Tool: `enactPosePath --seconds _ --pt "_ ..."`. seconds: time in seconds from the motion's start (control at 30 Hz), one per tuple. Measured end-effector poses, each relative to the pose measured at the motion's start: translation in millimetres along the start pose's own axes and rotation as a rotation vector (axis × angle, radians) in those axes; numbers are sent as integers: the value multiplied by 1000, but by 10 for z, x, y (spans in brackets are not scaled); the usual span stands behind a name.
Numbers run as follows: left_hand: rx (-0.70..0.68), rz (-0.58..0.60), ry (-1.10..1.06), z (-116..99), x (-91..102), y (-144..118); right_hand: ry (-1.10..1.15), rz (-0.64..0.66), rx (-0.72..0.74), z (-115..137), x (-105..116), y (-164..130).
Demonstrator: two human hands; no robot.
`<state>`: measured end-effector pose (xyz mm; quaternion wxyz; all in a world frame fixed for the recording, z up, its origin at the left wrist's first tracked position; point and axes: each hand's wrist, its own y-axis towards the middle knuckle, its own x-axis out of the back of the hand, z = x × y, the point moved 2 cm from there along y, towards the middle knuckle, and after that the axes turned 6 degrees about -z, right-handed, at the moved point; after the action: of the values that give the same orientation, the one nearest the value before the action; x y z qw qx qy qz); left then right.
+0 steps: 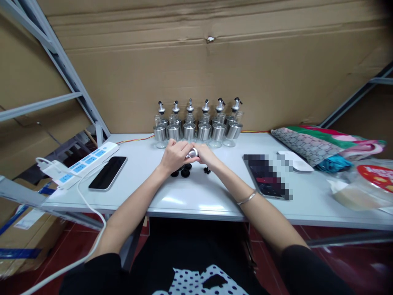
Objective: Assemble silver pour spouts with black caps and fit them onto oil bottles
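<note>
My left hand and my right hand meet over the middle of the white table. Together they hold a small silver metal cap between the fingers. Several small black round stoppers lie on the table just under my hands, one more a little to the right. Behind my hands stands a row of several glass dispenser bottles with steel collars and pour spouts, against the cardboard wall.
A black phone and a white power strip with a cable lie at the left. A tablet, a white mouse-like object, folded cloth and plastic bags sit at the right. A metal rack frame rises at the left.
</note>
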<state>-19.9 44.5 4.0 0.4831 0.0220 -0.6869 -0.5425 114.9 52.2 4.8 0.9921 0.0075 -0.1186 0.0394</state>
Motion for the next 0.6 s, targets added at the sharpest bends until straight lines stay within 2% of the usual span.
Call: enactPosePath --seconds 0.17,0.33,0.6 --pt "-46 -57 124 -33 14 4 -119 -152 224 9 18 11" --pt "-48 -126 140 -62 54 29 -114 -209 311 39 23 -9" --pt "96 -140 1 -83 83 64 -141 -382 496 127 14 -112"
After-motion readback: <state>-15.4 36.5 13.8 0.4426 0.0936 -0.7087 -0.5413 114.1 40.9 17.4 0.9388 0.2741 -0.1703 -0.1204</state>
